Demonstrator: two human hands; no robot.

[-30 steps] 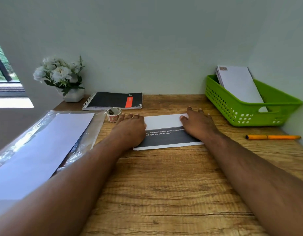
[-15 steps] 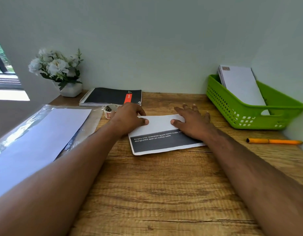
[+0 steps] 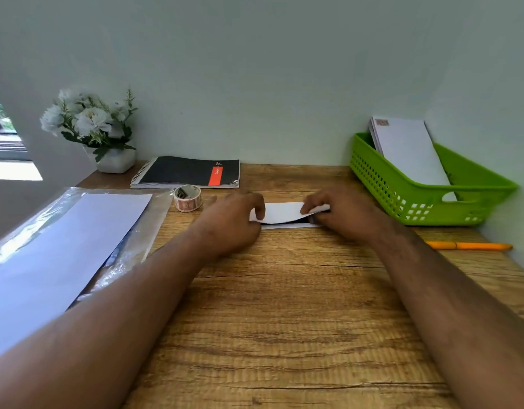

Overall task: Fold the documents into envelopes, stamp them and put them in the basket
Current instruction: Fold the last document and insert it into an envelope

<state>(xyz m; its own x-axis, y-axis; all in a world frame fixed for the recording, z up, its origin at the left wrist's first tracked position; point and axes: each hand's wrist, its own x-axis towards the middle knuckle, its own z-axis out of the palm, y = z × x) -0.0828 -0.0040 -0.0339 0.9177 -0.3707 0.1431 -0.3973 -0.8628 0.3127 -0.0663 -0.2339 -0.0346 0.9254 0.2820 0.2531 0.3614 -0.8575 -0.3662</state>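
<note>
Top flap now folded forward, both hands pinching thin white document (image 3: 281,212), left hand (image 3: 237,219), right hand (image 3: 337,215)

From my seat, the broad near stretch of the wooden desk (image 3: 284,320) lies bare between the two forearms. On the left, a clear plastic sleeve holding white sheets (image 3: 63,246) covers the edge, with a small roll of stamps (image 3: 187,198) just beside its far corner. Behind that lie a black spiral notebook with a red band (image 3: 187,172) and a white pot of pale flowers (image 3: 91,128), against the wall. On the right, the green perforated plastic basket (image 3: 426,199) fills the far corner, white envelopes (image 3: 408,152) leaning out of it. An orange pen (image 3: 468,246) lies in front of it, apparently near the side wall.
</note>
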